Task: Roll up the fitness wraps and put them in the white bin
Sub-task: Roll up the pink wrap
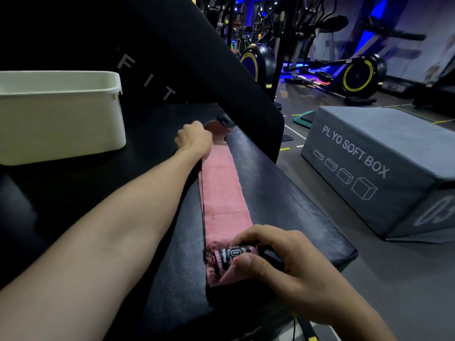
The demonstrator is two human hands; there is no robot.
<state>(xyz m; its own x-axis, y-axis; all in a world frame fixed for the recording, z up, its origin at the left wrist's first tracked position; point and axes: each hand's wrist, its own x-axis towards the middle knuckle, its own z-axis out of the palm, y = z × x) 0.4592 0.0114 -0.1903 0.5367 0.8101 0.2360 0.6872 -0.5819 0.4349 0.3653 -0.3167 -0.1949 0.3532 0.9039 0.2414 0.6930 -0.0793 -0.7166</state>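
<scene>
A long pink fitness wrap (219, 190) lies stretched flat along the black padded bench (275, 200). My left hand (194, 139) grips the wrap's far end, near a dark loop. My right hand (278, 264) pinches the near end, where a black printed tab is turned over into a small roll between thumb and fingers. The white bin (61, 114) stands on the bench at the far left, apart from both hands; its inside is hidden from this angle.
The bench's upright black backrest (172, 57) rises behind the wrap. A grey plyo soft box (379, 168) sits on the floor to the right. Exercise bikes (357, 75) and other gym machines stand in the background.
</scene>
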